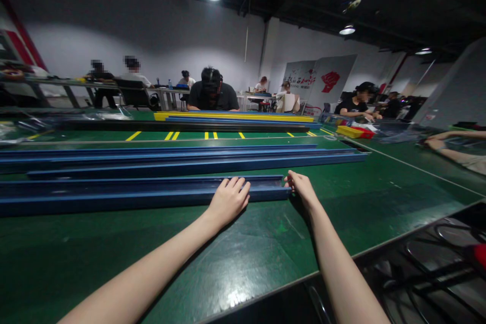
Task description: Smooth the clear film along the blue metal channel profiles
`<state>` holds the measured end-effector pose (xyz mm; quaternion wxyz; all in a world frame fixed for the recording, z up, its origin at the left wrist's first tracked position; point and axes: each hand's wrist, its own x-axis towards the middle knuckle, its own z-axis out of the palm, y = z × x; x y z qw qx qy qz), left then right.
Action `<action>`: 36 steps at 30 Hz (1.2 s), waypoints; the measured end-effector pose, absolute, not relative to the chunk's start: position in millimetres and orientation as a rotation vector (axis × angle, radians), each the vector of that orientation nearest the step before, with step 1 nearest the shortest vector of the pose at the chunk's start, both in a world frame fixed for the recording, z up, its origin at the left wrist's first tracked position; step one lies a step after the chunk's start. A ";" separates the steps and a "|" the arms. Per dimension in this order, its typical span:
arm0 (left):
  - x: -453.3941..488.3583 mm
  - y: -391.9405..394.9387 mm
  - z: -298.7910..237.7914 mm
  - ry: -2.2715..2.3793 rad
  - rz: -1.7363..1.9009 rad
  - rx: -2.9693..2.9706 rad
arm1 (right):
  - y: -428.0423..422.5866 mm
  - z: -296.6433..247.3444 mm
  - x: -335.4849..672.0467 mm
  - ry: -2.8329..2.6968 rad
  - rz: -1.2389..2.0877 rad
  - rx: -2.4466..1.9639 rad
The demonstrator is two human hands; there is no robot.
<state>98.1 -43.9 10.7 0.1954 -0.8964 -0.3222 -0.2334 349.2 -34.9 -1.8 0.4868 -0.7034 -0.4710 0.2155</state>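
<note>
A long blue channel [152,201] with raised side walls lies along the green table in front of me. My left hand [230,198] rests near its right part, fingers bent over the near wall and into the trough, holding it. At the channel's right end is my right hand [299,187], its fingers curled together beside the end edge. Whether those fingers grip the end or something small cannot be made out. Just behind lies a second blue channel [212,166], parallel to the first, with another blue channel [114,151] beyond it.
Farther back are a black strip [190,125] and a yellow strip [235,116] near yellow table marks. Red and yellow trays [353,132] stand at back right. A co-worker's arm [455,149] reaches over the right side. Opposite sits a person [212,92]; others work behind.
</note>
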 end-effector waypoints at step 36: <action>101.5 -46.1 8.4 -1.022 -0.549 -2.458 | -39.5 5.1 351.8 -1.283 0.713 -1.673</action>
